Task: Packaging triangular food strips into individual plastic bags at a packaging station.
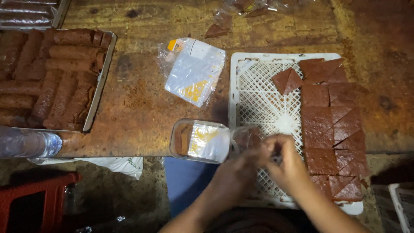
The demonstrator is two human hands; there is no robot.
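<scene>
My left hand (235, 172) and my right hand (286, 162) meet over the near part of a white lattice tray (258, 99). Both pinch the mouth of a clear plastic bag (211, 142) with a yellow print; a brown piece shows dimly inside near my fingers. The bag lies across a small clear plastic box (183, 140) holding brown pieces. Flat brown square and triangular slabs (330, 125) cover the tray's right half.
A metal tray (101, 82) of brown rolls (56, 77) sits at left. A stack of empty clear bags (194, 71) lies mid-table. A plastic water bottle (28, 144) rests at the near left edge. A red stool (39, 194) stands below.
</scene>
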